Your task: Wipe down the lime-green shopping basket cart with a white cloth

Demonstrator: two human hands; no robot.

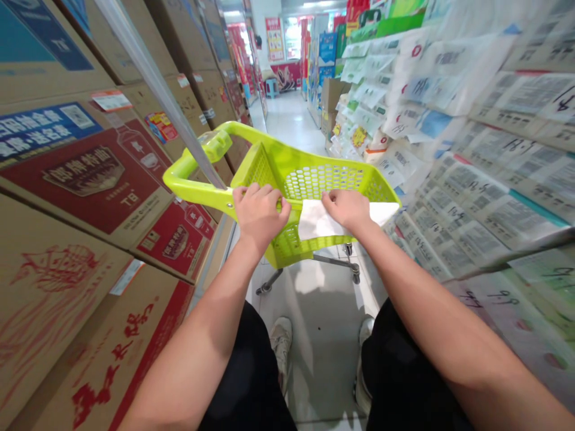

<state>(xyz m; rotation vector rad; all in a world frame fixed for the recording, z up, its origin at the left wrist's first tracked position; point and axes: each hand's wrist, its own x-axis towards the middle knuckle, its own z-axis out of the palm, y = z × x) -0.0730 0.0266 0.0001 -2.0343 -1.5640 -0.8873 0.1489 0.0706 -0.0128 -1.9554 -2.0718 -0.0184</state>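
Brown cardboard, biggest of all: saw stacked cartons [90, 161] filling the left of the frame, some printed with a bottle on red. Along the right of the frame, saw plastic-wrapped tissue packs [489, 191] piled in tiers, many with handwritten prices. Between them, looked down on a pale tiled floor [323, 371] running to the upper centre. Had a lime-green plastic shopping cart [309, 158] at mid-frame, just ahead, with perforated basket walls and grey metal legs. Noted a grey metal pole [156, 84] slanting from the top left down to the cart's handle frame. Wore black trousers [251, 377] at the bottom of the frame. Gripped the cart's near rim with the left hand [260, 209], left of centre, just beside the pole's lower end. Had the right hand [348, 209], right of centre and apart from the left, closed over a white sheet [312, 218] lying along the same rim; could not tell whether of cloth or paper. Stood in pale shoes [281, 344] below the cart. Glimpsed a blue stool [272, 88] at the upper centre and, smallest, a dark speck [319, 328] on the tiles.
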